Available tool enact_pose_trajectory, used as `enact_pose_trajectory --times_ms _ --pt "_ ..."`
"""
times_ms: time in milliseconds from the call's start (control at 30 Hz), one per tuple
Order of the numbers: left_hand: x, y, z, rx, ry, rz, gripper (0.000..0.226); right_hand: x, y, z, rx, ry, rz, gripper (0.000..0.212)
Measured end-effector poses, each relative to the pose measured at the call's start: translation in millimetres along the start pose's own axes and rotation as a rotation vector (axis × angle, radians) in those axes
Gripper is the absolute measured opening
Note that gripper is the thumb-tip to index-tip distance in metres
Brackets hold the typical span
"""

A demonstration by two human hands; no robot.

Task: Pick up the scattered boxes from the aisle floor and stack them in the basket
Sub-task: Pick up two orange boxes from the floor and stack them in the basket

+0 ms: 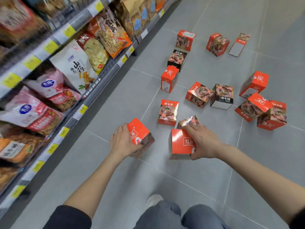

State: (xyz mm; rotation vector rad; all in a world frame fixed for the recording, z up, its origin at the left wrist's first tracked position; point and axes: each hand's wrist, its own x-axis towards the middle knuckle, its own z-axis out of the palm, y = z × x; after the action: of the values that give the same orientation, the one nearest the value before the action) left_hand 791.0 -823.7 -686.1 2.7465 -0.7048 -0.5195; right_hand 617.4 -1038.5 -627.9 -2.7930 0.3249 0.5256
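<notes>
On the grey tiled floor (214, 171) of the aisle, my left hand (121, 142) is wrapped round a tilted red box (140, 135), palm against its left face. At its 3 o'clock my right hand (205, 144) grips a logo box (180, 143) from the right side, thumb at the near edge and fingers curled over the top. The fingertips (192, 127) also touch a glossy box (188, 121) just behind it. I cannot tell whether either held box is clear of the tiles.

Outward at 12 o'clock, an upright photo box (168, 112) stands near. Beyond it are a tall red box (169, 79), a black box (177, 59) just behind that, and a far red box (185, 40). At 1 o'clock a tipped box (198, 94) sits just beside a black-banded box (222, 96). Well past them lie a skewed box (217, 44) and a flattened carton (239, 44). At 2 o'clock a cluster of three red boxes (272, 115) crowds together.

From 9 to 11 o'clock runs the shelving (92, 96), hung with yellow price tags and packed with snack bags (74, 63). At 6 o'clock are my jeans (165, 215) and a white shoe (153, 199).
</notes>
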Motion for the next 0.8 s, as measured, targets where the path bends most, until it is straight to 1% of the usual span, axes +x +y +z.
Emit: enact_pose_trajectory --times_ms 133,267,367,467,533,600,667,800 --pt "-52.6 18.7 -113.9 -0.005 -0.001 0.039 0.096 -28.7 -49.8 -91.9 -0.02 0.01 -0.056 0.114" --pt "-128.3 33.1 -237.8 -0.006 0.026 0.033 0.102 -64.9 -106.6 -187.6 -0.083 0.083 -0.172 0.103" --pt "-190.3 32.2 -317.7 -0.001 0.049 0.027 0.1 -97.1 -153.0 -259.5 -0.093 0.08 -0.254 0.105" --pt "-253.0 24.7 -380.0 0.066 0.055 -0.013 0.097 -133.0 -200.9 -316.8 -0.089 0.045 -0.352 0.101" --pt "-295.3 18.3 -411.4 0.104 0.063 -0.069 0.097 -157.0 -231.0 -340.4 -0.104 0.024 -0.407 0.106" --pt "-340.1 10.8 -433.7 0.126 0.072 -0.133 0.099 -177.4 -260.7 -350.7 -0.138 0.01 -0.47 0.106" --pt "-388.1 1.5 -447.7 0.141 0.1 -0.193 0.1 -196.4 -291.1 -353.2 -0.168 -0.021 -0.532 0.102" --pt "-494.9 -14.4 -464.3 0.112 0.153 -0.361 0.103 -237.5 -359.2 -353.1 -0.245 -0.076 -0.691 0.103"
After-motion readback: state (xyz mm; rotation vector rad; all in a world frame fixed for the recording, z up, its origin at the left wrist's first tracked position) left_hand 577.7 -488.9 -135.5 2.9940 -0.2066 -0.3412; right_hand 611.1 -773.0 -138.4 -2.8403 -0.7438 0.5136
